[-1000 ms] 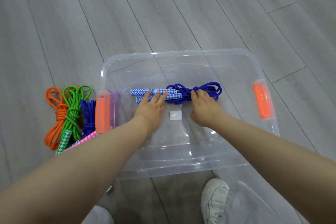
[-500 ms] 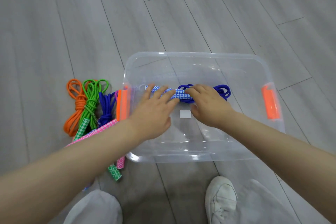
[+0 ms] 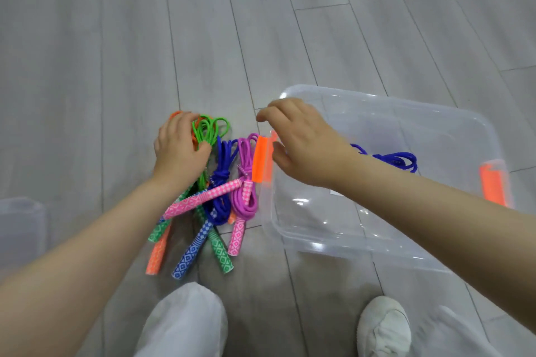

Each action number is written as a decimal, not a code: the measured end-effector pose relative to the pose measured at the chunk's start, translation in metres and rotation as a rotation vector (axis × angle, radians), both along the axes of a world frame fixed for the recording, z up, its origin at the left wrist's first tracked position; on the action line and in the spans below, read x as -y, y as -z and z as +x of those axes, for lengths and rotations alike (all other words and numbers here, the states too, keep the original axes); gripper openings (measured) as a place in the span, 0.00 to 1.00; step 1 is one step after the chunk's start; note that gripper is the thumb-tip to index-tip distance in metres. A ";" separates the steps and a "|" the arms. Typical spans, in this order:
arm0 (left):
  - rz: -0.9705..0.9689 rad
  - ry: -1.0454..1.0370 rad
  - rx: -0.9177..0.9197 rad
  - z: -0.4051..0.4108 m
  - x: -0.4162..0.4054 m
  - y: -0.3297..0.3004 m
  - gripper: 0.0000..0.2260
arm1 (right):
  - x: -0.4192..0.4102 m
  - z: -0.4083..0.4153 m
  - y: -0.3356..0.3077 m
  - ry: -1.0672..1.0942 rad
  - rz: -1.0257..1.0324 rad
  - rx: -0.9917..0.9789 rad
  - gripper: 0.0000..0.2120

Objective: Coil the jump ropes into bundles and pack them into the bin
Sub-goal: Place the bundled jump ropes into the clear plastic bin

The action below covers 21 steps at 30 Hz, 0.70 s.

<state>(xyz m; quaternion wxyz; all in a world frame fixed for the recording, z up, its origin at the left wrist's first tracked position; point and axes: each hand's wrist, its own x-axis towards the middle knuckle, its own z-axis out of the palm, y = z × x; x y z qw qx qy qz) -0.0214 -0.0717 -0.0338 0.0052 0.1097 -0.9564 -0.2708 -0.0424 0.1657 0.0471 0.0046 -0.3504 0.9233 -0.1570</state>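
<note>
I see a clear plastic bin (image 3: pixel 385 243) with bright orange latches (image 3: pixel 262 159) at each end, and inside it a deep blue rope (image 3: pixel 397 159). On the pale grey plank floor (image 3: pixel 116 38) beside it lie a neon green rope (image 3: pixel 210 127), an orange rope (image 3: pixel 176 114), another dark blue rope (image 3: pixel 222 182) and a magenta rope (image 3: pixel 246 200). Their handles carry white diamond patterns: a pink handle (image 3: pixel 203 197), a blue handle (image 3: pixel 193 249), a green handle (image 3: pixel 220 252), an orange handle (image 3: pixel 156 252). My trousers (image 3: pixel 179 324) are light grey, my shoe (image 3: pixel 384 327) white
</note>
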 end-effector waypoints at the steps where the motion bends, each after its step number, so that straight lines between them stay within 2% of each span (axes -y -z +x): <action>1: -0.006 -0.050 0.045 0.003 0.009 0.007 0.28 | 0.013 -0.003 0.001 -0.043 0.033 -0.004 0.22; 4: -0.017 -0.143 0.162 0.012 0.030 0.029 0.26 | 0.047 -0.013 0.007 -0.152 0.131 -0.008 0.24; 7: 0.029 -0.147 0.322 0.027 0.041 0.050 0.29 | 0.082 -0.023 0.016 -0.189 0.300 0.044 0.25; 10: 0.039 -0.109 0.399 0.043 0.044 0.064 0.31 | 0.114 -0.031 0.036 -0.108 0.382 0.226 0.26; 13: -0.070 -0.041 0.284 0.055 0.045 0.069 0.30 | 0.134 -0.027 0.054 -0.013 0.410 0.459 0.23; 16: -0.152 0.063 0.116 0.056 0.044 0.068 0.20 | 0.139 -0.011 0.074 -0.030 0.542 0.570 0.20; 18: -0.160 0.191 0.050 0.056 0.042 0.067 0.16 | 0.139 0.001 0.084 -0.052 0.643 0.593 0.21; 21: -0.182 0.385 -0.001 0.059 0.036 0.067 0.19 | 0.139 0.002 0.087 -0.023 0.704 0.487 0.24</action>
